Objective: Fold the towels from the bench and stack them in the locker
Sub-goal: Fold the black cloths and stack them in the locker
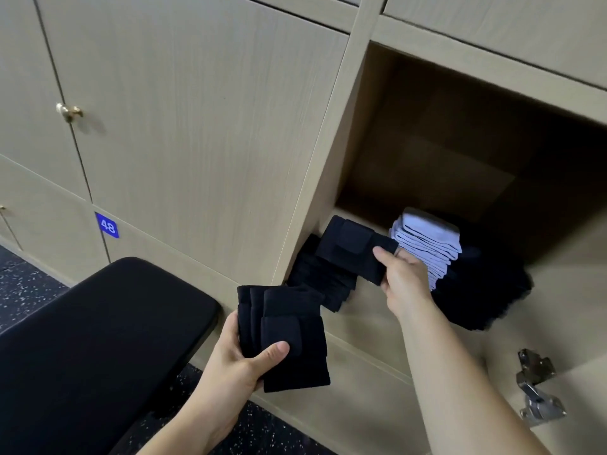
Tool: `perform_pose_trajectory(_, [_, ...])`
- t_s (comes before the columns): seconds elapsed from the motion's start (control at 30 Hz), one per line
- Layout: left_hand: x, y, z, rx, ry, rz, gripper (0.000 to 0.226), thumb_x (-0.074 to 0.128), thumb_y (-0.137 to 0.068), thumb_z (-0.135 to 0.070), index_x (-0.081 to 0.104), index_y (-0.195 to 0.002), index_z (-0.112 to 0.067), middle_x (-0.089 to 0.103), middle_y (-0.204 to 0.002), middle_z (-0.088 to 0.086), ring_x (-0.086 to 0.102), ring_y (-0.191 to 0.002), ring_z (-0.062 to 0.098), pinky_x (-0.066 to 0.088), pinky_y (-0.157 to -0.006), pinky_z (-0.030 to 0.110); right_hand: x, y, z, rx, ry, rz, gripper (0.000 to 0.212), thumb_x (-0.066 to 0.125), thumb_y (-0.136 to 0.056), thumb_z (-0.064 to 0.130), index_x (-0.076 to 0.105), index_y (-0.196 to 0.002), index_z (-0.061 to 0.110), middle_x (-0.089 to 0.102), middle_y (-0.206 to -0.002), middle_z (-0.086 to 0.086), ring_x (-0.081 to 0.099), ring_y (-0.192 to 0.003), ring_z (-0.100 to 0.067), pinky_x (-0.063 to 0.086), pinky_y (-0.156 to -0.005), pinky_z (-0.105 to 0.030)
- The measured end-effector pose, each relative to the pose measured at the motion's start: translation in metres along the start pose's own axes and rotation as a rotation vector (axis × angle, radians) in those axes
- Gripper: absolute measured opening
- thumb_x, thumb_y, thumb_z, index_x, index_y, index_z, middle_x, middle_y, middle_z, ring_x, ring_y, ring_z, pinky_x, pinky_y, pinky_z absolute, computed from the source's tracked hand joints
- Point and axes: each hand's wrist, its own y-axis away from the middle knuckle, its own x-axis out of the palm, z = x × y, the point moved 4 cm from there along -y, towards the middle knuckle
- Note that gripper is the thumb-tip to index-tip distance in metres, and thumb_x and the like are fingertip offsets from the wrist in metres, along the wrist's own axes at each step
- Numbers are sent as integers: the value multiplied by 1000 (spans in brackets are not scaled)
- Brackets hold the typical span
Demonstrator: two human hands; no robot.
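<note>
Closed light-wood cabinet doors (197, 110) cover the wall. Fittings: one brass knob (68, 111), one blue "48" plate (107, 225). Floor (23, 284): dark, speckled.

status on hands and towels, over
Left hand grips folded black bundle. Right hand holds one black towel over left stack in locker. White stack alongside, path open.

I get soft, even indoor light on the pale locker doors (197, 126); the open locker (460, 152) sinks into shadow toward its back; the knob (68, 111) throws a faint shadow; the dark towels (289, 323) lose detail; straight lines lean near the edges.
</note>
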Motion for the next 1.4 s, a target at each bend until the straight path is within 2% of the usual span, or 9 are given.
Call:
perform_pose_trajectory(0.23, [-10, -4, 3, 19, -21, 12, 78, 90, -53, -26, 56, -124, -31, 71, -115, 6, 70, -104, 27, 57, -86, 48, 24, -15, -16, 45, 54, -14, 18, 66, -87, 3, 62, -74, 14, 66, -78, -3, 62, -75, -20, 53, -81, -37])
perform_pose_trajectory(0.7, [-13, -7, 10, 40, -22, 8, 87, 90, -42, -27, 56, -123, -27, 73, -107, 8, 72, -96, 27, 60, -69, 35, 28, -28, -16, -40, 209, 72, 11, 59, -93, 4, 62, -86, 12, 60, -72, 1, 54, -62, -10, 37, -35, -10])
perform_pose_trajectory(0.8, [-12, -8, 9, 45, -39, 11, 86, 90, -45, -29, 56, -123, -30, 72, -111, 7, 71, -100, 26, 60, -76, 42, 29, -30, -18, -54, 232, 80, 16, 61, -92, 6, 63, -80, 16, 64, -76, 0, 59, -67, -12, 46, -48, -15])
perform_pose_trajectory(0.93, [-7, -9, 9, 42, -31, 20, 74, 89, -56, -22, 57, -123, -30, 72, -112, 7, 71, -102, 26, 59, -80, 42, 28, -40, -28, -124, 475, 15, 7, 68, -86, 29, 64, -85, 23, 69, -94, -4, 66, -86, -24, 56, -79, -41])
perform_pose_trajectory(1.0, [-4, -8, 8, 40, -33, 24, 68, 84, -62, -15, 56, -123, -29, 72, -111, 6, 71, -102, 26, 59, -80, 43, 28, -37, -29, -145, 553, -3, 31, 65, -84, 41, 65, -109, 23, 63, -118, -9, 63, -102, -27, 53, -92, -45])
perform_pose_trajectory(1.07, [-2, -6, 7, 39, -33, 22, 66, 82, -64, -13, 56, -123, -29, 72, -111, 7, 71, -102, 27, 58, -84, 47, 27, -28, -27, -108, 491, 28, 53, 59, -93, 35, 46, -140, 13, 47, -143, -11, 49, -128, -29, 40, -108, -40])
perform_pose_trajectory(1.13, [-1, -4, 6, 39, -33, 19, 66, 82, -64, -13, 56, -123, -29, 72, -112, 7, 70, -103, 28, 57, -86, 49, 24, -20, -31, -52, 384, 68, 62, 52, -99, 28, 26, -151, 10, 31, -155, -8, 32, -141, -26, 27, -115, -38])
perform_pose_trajectory(1.27, [1, -3, 5, 35, -27, 8, 65, 82, -63, -12, 58, -120, -30, 72, -112, 7, 70, -103, 29, 56, -89, 53, 18, -12, -47, -14, 314, 71, 60, 50, -100, 27, 24, -151, 10, 31, -155, -7, 33, -141, -24, 28, -115, -38])
perform_pose_trajectory(1.4, [2, 0, 4, 22, -34, -6, 68, 89, -56, -21, 60, -117, -35, 72, -112, 6, 70, -104, 30, 53, -91, 57, 26, -6, -52, -6, 320, 101, 27, 47, -100, 17, 54, -126, 10, 60, -123, -6, 57, -109, -21, 40, -86, -28])
